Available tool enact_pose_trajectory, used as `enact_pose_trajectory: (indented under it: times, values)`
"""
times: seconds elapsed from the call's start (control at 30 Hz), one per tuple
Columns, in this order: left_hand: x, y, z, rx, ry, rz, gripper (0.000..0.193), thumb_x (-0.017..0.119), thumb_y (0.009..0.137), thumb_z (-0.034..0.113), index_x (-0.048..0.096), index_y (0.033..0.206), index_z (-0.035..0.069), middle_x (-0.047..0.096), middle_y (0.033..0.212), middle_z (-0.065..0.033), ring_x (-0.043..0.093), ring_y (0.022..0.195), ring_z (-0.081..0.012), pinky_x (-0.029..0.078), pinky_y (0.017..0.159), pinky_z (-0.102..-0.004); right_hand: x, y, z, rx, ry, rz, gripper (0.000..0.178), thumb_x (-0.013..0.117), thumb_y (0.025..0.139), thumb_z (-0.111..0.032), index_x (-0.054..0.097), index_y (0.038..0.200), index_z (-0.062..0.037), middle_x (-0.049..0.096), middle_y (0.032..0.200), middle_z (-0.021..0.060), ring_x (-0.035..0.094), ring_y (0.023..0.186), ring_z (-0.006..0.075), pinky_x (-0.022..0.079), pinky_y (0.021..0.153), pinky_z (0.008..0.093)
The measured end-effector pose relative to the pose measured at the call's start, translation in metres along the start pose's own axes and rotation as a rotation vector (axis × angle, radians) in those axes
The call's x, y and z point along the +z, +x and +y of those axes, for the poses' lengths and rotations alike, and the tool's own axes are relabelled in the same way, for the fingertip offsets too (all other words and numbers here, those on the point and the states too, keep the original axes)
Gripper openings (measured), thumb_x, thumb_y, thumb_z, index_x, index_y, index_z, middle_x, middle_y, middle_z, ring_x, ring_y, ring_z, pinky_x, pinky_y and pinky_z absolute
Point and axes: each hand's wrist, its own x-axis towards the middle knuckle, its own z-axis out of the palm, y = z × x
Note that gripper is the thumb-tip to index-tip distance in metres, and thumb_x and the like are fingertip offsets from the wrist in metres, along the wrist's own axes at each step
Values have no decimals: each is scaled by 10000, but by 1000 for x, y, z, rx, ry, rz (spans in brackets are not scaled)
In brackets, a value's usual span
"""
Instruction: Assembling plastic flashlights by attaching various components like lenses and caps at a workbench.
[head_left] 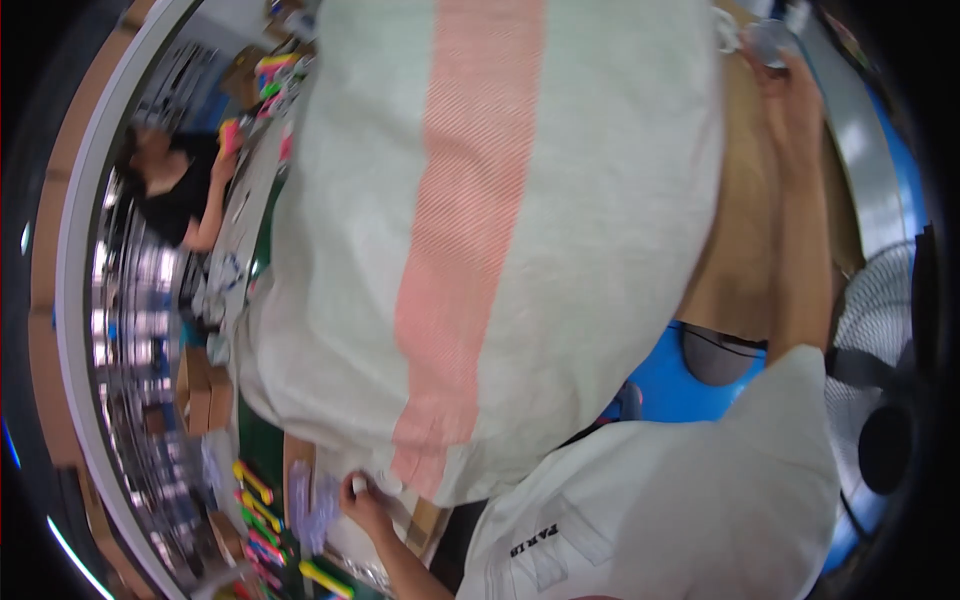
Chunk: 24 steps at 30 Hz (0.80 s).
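A large white woven sack (600,200) with a broad pink stripe fills the middle of the view, bulging. At its far right side my right hand (790,85) is closed around a round, clear, greyish thing (768,45), blurred; its kind is hard to tell. White cord (726,32) lies just left of that hand. By the sack's near left end, my left hand (368,505) has its fingers curled, with a small white spot at the fingertips. What it grips, if anything, does not show. Clear purplish plastic wrap (314,510) lies beside my left hand.
Brown cardboard (745,220) stands right of the sack, near a fan (880,350) and a blue surface (680,375). Several brightly coloured items (262,520) lie lower left, by an open carton (203,390). Across the bench, a person (185,185) holds a pink-and-yellow item (229,137).
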Motion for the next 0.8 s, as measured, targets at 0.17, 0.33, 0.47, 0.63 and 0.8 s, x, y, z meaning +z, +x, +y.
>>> enact_pose_trajectory:
  times: [0.17,0.33,0.47,0.63,0.8]
  values:
    - [32,8,16,-118,-219,9,105,604,862,76,671,936,43,593,740,-6,487,534,-77,375,468,-215,183,-152,-44,195,-237,-621,458,468,946,-182,437,1284,125,533,1273,254,551,1183,314,444,1000,365]
    - [10,-8,31,-137,-482,13,103,649,872,80,669,946,12,606,753,-14,509,567,-83,396,491,-220,352,-332,16,572,-23,-1167,329,555,904,-132,543,1202,8,565,818,-6,461,662,26,386,543,210]
    - [-34,-24,17,-120,-590,67,105,666,861,75,671,939,6,613,782,-17,512,587,-85,404,512,-219,439,-466,92,410,-241,-1351,280,548,850,-100,552,1092,40,642,815,194,620,696,334,476,633,404]
    - [-60,-43,3,-190,-696,44,99,658,866,55,667,954,9,612,803,-11,515,611,-74,420,522,-217,476,-568,203,56,-476,-1180,337,530,849,-69,552,1181,-15,604,918,260,593,832,434,482,706,452]
    - [-66,-49,8,-95,-649,-69,98,654,867,47,664,962,24,601,802,8,510,658,-50,406,550,-200,486,-611,241,-67,-625,-1307,383,550,893,-142,495,1254,-26,580,1035,279,578,952,451,486,802,460]
